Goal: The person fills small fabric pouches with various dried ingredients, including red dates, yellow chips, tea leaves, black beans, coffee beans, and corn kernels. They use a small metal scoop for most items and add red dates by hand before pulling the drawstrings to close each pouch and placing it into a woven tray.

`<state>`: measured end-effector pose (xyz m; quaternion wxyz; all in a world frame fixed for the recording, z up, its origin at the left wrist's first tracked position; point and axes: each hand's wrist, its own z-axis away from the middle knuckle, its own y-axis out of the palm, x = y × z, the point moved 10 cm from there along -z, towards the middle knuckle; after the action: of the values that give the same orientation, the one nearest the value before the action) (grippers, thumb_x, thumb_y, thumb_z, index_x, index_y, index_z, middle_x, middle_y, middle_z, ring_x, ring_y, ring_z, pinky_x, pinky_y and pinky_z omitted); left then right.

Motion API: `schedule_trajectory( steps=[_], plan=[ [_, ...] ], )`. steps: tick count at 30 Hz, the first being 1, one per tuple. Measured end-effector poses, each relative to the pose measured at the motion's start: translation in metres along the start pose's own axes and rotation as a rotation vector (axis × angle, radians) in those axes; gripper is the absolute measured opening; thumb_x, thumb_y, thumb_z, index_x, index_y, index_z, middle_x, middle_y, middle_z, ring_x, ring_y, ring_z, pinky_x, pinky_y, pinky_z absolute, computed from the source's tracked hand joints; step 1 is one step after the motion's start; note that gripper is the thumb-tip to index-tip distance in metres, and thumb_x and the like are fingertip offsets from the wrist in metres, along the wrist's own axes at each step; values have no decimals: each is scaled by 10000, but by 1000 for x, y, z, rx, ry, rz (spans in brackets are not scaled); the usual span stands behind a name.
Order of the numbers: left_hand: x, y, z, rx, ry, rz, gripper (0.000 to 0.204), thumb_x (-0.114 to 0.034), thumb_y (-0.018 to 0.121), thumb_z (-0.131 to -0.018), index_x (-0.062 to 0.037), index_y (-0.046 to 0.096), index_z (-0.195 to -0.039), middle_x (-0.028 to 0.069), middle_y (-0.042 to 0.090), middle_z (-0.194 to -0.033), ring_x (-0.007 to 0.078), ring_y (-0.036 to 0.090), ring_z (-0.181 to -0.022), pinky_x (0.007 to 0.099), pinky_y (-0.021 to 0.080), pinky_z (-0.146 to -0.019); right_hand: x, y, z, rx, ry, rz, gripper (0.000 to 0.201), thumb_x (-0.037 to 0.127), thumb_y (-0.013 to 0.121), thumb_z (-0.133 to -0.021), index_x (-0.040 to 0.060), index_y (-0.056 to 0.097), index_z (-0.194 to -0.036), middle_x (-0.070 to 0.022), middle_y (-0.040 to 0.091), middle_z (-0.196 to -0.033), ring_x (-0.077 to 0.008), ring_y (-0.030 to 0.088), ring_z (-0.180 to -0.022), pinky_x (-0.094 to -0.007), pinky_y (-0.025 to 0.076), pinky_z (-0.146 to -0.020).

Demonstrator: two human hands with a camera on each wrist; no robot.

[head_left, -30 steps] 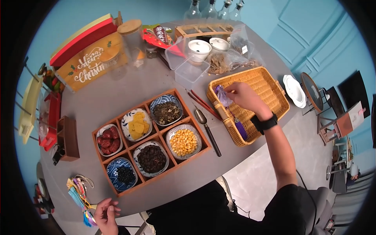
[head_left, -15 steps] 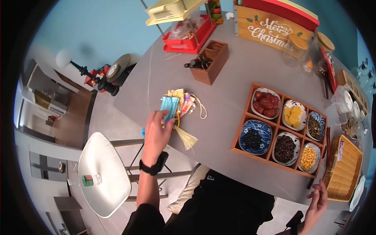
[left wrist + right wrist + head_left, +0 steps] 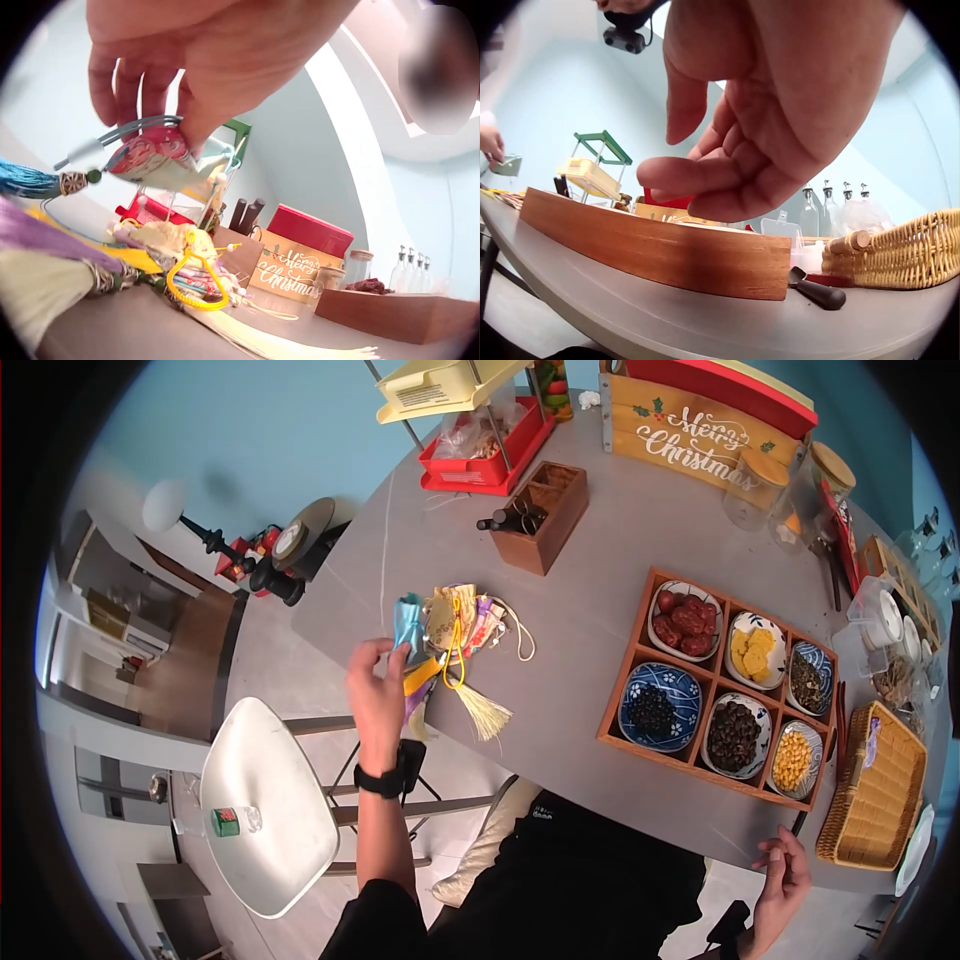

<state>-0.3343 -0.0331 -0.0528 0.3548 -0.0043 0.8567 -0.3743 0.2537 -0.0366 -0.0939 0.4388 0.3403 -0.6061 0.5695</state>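
The gray table [image 3: 560, 660] bears a divided wooden tray [image 3: 607, 737].

- A loose black sleeve [image 3: 375, 918], ending near the left elbow, lower centre-left of the frame.
- A black band [image 3: 382, 782] around the left wrist, with a boxy black module [image 3: 410, 763].
- Black clothing [image 3: 570, 880] at bottom centre, with small white lettering [image 3: 541, 812].
- A dark device [image 3: 728, 923] by the right wrist.

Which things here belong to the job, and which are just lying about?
Likely in the job:
pouch in the left hand
heaped pouches
divided food tray
wicker basket

Seemingly just about:
Merry Christmas box
glass bottles
white chair
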Motion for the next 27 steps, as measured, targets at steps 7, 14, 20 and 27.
schedule_trajectory(
  steps=[7, 14, 20, 27],
  plan=[
    [-105, -19, 68, 202, 242, 411, 159, -4, 754, -742, 12, 640, -851, 124, 661, -951, 256, 628, -907, 348, 494, -812, 84, 73, 6, 258, -196, -90, 217, -35, 567, -836, -41, 649, -1037, -143, 620, -898, -162, 615, -688, -252, 493, -636],
    [-176, 46, 151, 704, 347, 772, 172, -13, 794, -703, -20, 666, -818, 83, 665, -913, 265, 639, -920, 371, 503, -802, 159, 144, 11, 559, -580, -118, 296, 11, 733, -774, 21, 632, -1052, -114, 621, -1020, -252, 656, -766, -324, 533, -628],
    [-170, 69, 183, 832, 125, 851, 329, -73, 843, -690, -57, 649, -955, 109, 640, -1005, 283, 616, -981, 387, 485, -863, 136, 147, 20, 685, -692, 234, 237, 5, 684, -741, 35, 593, -958, -68, 558, -908, -255, 616, -722, -374, 511, -601],
    [-241, 65, 178, 1129, 750, 533, 353, -210, 820, -726, -105, 662, -1023, 131, 489, -1271, 289, 530, -1112, 402, 426, -926, 150, 142, 37, 823, -908, 440, 192, 120, 649, -717, 52, 597, -888, -36, 488, -792, -171, 578, -708, -304, 474, -579]
  ],
)
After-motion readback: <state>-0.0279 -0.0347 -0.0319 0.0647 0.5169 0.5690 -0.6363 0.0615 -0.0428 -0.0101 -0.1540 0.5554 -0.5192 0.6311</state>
